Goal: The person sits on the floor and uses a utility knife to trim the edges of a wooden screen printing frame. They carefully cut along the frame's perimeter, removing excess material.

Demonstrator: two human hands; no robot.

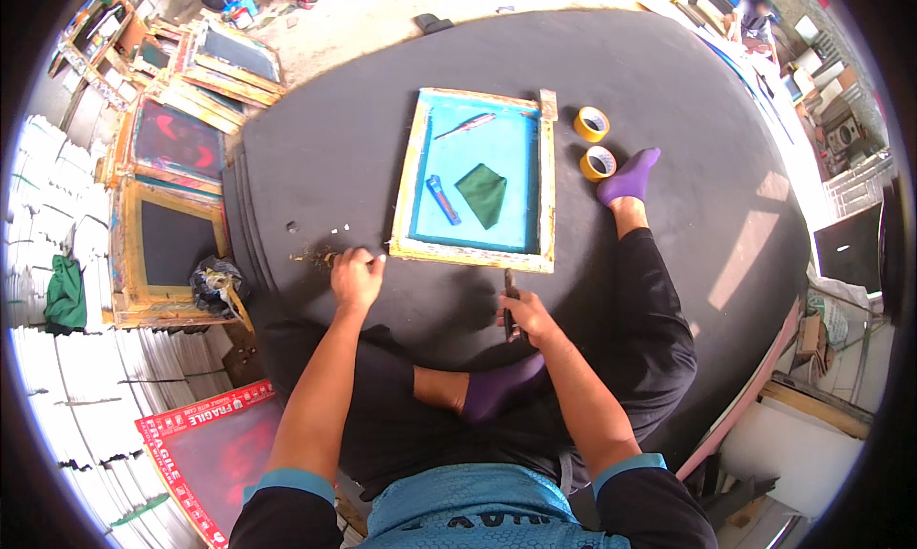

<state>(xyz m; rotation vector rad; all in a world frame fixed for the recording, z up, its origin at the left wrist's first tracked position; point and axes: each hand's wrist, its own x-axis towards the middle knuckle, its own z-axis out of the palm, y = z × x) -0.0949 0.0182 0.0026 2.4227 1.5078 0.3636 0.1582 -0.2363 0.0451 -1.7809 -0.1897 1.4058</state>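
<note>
Head view: left hand [355,277] rests closed on debris on the black tabletop [669,90] beside the wooden screen frame [409,172], while right hand [523,318] is clamped on a dark tool [510,291] touching the frame's near edge.

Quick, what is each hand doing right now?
Left hand: closed, knuckles up, by the wooden screen frame; contents hidden.
Right hand: closed on a thin dark tool.

Seated cross-legged, both bare forearms stretched forward from teal-cuffed sleeves. Left hand [355,274] pressed knuckles-up, fingers curled under. Right hand [524,318] closed in a fist, wrist bent slightly inward. Hands held well apart, purple-socked feet out front.
</note>
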